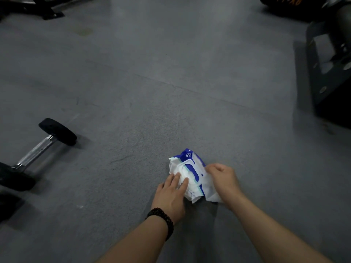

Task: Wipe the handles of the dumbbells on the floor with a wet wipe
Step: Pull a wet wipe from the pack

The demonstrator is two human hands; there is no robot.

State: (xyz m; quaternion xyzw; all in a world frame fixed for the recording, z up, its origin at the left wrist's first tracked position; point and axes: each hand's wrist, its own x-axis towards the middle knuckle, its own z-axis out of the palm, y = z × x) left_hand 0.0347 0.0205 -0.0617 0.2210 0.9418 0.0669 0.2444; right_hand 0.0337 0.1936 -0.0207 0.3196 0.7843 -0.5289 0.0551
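- Nearest me, my two bare forearms run in from 6 o'clock; the left one wears a dark beaded bracelet at the wrist.
- My left hand lies flat at about 5 o'clock, fingers straight and close together, pressing down on the near side of the wipe pack; its fingertips rest on the white lid area.
- My right hand sits just right of the pack, fingers curled, pinching a white wet wipe that trails from the pack's right edge down toward my wrist.
- The pack is blue and white, lying on the grey floor slightly right of centre, between both hands and touching each.
- At 9 o'clock, well apart from the pack, a dumbbell lies on the floor with black ends and a shiny metal handle; neither hand touches it. Its near end runs off toward the left edge.
- Farther out, at 3 o'clock, a dark metal rack base stands on the floor.
- At 11 o'clock, farthest off, the black foot of some equipment frame shows; it is too dim to say more.
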